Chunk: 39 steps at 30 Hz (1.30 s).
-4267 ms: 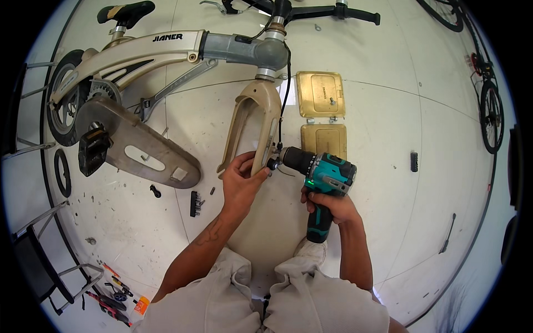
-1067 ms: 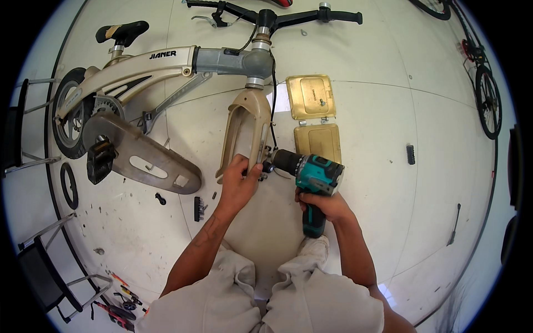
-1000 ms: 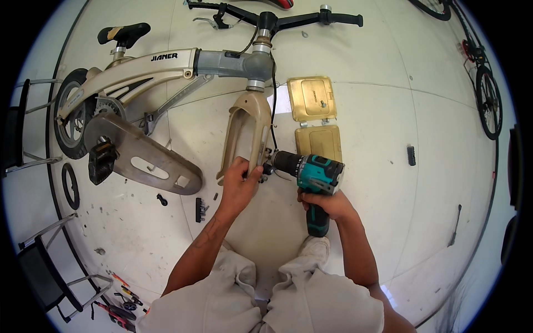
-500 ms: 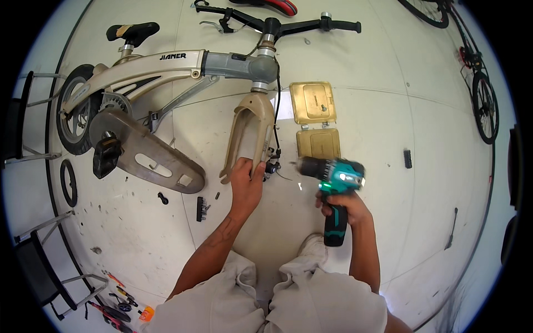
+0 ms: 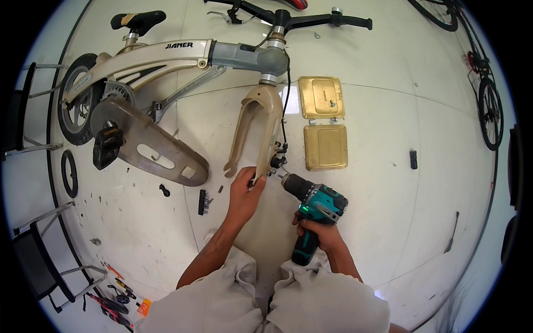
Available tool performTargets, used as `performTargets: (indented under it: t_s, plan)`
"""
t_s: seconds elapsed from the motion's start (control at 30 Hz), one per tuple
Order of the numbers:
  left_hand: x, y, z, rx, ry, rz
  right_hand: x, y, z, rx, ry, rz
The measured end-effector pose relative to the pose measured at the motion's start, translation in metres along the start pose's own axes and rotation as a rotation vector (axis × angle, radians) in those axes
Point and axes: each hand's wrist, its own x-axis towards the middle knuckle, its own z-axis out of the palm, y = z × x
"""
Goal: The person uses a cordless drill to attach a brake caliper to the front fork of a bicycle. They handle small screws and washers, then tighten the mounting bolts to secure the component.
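The left hand curled its fingers round the near tip of the bicycle fork, probably stiff, extending beyond it. The right hand wrapped the pistol grip, apparently the best hold, beneath the likely top-heavy cordless drill.

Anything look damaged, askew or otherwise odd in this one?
The front fork, gripped by the left hand, is wheelless, so it looks incomplete. The black saddle shows a tan patch, possibly wear.
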Motion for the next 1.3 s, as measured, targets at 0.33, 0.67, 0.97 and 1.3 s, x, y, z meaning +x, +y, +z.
performTargets:
  t_s: [0.33,0.67,0.97,1.3]
  plan:
    - [0.001,-0.004,0.002,-0.009,-0.005,-0.007,0.007,0.004,0.004,0.023,-0.021,-0.008]
    - [0.001,-0.004,0.000,-0.008,-0.003,0.032,0.012,-0.010,-0.003,0.012,-0.083,0.025]
    - [-0.009,0.011,0.003,0.122,0.129,-0.028,0.014,-0.008,-0.009,-0.115,-0.090,-0.035]
    - [-0.015,0.011,-0.003,0.143,0.159,-0.082,0.021,-0.021,-0.021,-0.237,-0.144,-0.053]
